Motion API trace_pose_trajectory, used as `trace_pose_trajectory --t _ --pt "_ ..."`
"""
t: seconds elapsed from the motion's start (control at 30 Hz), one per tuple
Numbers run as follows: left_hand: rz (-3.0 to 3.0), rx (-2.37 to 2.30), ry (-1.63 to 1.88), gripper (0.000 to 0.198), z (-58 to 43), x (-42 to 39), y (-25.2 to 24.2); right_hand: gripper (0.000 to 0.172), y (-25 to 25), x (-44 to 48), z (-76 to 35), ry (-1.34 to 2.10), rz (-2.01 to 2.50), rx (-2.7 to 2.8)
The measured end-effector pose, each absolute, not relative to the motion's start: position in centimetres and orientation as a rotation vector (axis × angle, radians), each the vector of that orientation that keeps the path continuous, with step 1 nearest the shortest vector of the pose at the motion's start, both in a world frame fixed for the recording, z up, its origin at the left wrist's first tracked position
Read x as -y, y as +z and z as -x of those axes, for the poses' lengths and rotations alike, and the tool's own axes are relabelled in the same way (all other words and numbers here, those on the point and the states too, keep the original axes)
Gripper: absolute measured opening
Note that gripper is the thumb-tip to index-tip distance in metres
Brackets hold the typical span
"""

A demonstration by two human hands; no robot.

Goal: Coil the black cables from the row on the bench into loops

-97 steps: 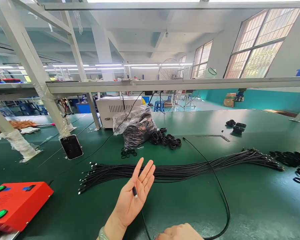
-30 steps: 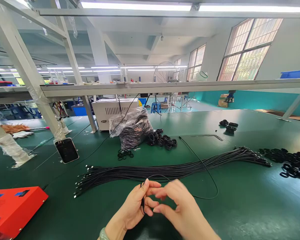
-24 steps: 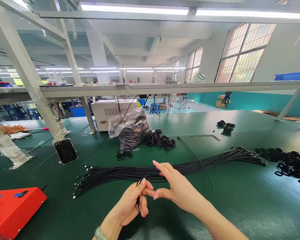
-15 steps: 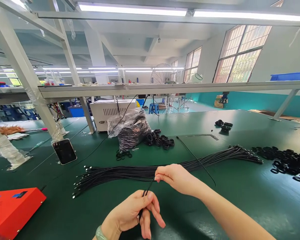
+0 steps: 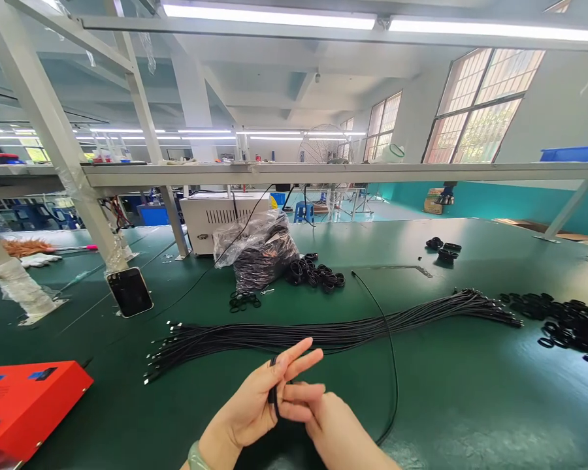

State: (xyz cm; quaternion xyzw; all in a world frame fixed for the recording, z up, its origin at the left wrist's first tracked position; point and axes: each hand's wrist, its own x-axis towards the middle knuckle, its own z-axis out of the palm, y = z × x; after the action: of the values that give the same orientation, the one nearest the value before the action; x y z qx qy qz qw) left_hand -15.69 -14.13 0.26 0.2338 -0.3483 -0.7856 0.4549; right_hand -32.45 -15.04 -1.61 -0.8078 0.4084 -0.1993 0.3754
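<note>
The left hand (image 5: 252, 408) angles up from the lower edge, fingers partly curled and fingertips reaching up and to the right, while the right hand (image 5: 330, 421) comes in low from the right, its extended fingers pressed against the left hand.

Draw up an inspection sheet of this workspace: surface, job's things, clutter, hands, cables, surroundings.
surface: green mat, glossy under the lights.
job's things: loose black cable, its end in the hands.
clutter: bulging plastic bag, red box, dark panel.
hands: left hand pinches the cable; right hand close against it, fingers extended.
cables: long bundle across the mat; black rings piled right of it.
surroundings: white machine, fan, tall windows.
</note>
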Motion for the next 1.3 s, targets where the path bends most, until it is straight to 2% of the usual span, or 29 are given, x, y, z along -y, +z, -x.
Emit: trace_pose_trajectory --t 0.13,0.4,0.53,0.67,0.73,0.9,1.07,1.17,1.3 --pt "-0.612 0.860 -1.837 0.040 16.6 14.2 0.6 0.037 -1.9 13.1 31.5 -0.390 2.156 -1.287" --pt "-0.983 0.992 -1.597 0.045 17.8 14.4 -0.1 0.023 0.1 12.2 31.8 -0.060 2.466 -1.279" --pt "-1.092 1.040 -1.627 0.042 18.3 14.0 -0.6 0.011 3.1 14.6 33.8 -0.283 2.602 -0.988" --pt "-1.068 1.077 -1.750 0.055 18.4 13.6 -0.1 0.012 5.5 18.5 35.5 -0.416 2.604 -0.700" --pt "-1.001 1.061 -1.843 0.061 18.2 13.6 0.3 0.015 5.6 20.1 35.7 -0.510 2.565 -0.652" --pt "-0.889 0.975 -1.999 0.073 17.8 13.7 0.4 0.006 3.2 21.7 34.1 -0.817 2.223 -0.693" --pt "-0.816 0.817 -1.969 0.052 17.3 13.9 0.5 0.014 0.5 20.7 32.7 -0.888 1.955 -0.727" --pt "-0.752 0.745 -1.881 0.041 16.6 14.1 1.1 0.024 -0.8 19.0 32.6 -0.855 1.982 -0.762" --pt "-0.622 0.718 -1.753 0.037 16.1 14.6 1.2 0.031 -2.4 16.4 32.9 -0.751 2.143 -1.031"
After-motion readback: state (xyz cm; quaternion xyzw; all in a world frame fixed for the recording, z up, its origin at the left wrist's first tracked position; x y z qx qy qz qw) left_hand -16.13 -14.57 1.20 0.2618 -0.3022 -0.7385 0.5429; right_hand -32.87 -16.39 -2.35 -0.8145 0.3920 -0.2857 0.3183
